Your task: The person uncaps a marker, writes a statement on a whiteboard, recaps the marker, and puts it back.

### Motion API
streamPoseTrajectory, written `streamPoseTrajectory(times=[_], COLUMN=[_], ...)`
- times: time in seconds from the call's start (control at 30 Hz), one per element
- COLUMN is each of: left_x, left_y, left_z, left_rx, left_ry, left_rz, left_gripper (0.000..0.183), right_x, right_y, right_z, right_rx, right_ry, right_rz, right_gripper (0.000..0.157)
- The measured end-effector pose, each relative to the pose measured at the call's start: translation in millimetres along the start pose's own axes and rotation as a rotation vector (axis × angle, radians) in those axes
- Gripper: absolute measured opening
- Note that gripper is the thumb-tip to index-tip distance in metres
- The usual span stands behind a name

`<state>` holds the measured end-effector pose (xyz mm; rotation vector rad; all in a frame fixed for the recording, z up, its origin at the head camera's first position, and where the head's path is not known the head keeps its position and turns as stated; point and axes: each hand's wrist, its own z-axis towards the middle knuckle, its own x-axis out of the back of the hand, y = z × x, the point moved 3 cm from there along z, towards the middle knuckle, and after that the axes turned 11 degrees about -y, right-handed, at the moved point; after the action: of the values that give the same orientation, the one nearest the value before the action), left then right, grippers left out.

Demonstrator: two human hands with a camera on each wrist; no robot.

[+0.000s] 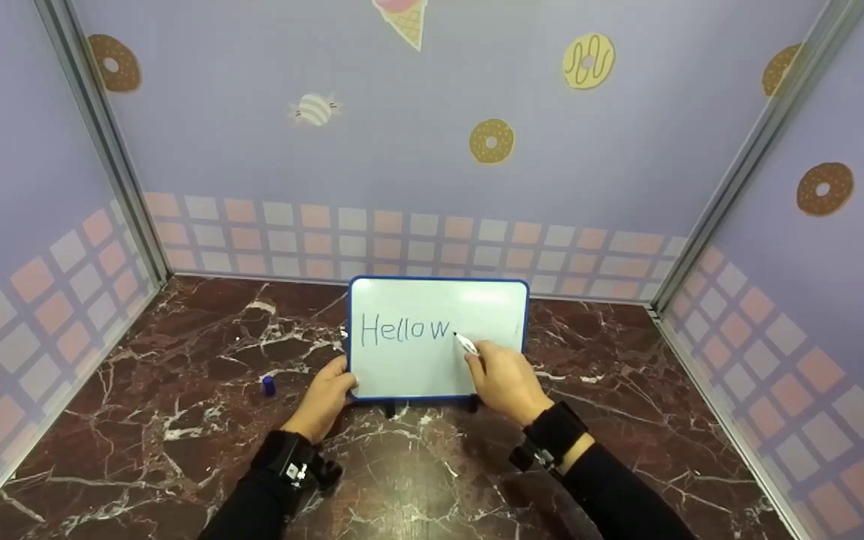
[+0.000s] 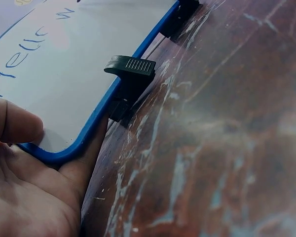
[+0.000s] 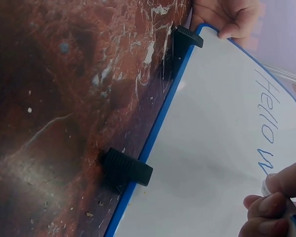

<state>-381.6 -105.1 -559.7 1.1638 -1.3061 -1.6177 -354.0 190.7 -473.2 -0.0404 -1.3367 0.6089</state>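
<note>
Board stands tilted on table, pen near "w".
Head view: R hand pinches pen, fingers curled; L hand grips board's lower L corner. L wrist: thumb on front; board prob. light, stiff, slippery, so hold rim. R wrist: clips at bottom; pen prob. light, best held near tip.

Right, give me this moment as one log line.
left fingers: gripping whiteboard corner | right fingers: holding marker, tip at whiteboard | writing: "Hello w" | cap: off, on table
</note>
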Motion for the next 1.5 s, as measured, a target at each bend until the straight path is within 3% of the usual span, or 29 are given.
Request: streamPoseTrajectory(times=[0.57, 1.5], left_x=[-2.4, 1.0], left_y=[0.2, -0.4], left_z=[1.1, -0.2], left_rx=[-0.006, 0.000], left_ry=[-0.007, -0.005], left_rz=[-0.008, 0.017], left_gripper=[0.047, 0.049], right_x=[0.9, 8.0], right_y=[-2, 1], right_z=[4, 5], right_rx=[-0.039, -0.045], right_ry=[-0.039, 0.029], right_rz=[0.002, -0.027], right_gripper=[0.017, 0.020])
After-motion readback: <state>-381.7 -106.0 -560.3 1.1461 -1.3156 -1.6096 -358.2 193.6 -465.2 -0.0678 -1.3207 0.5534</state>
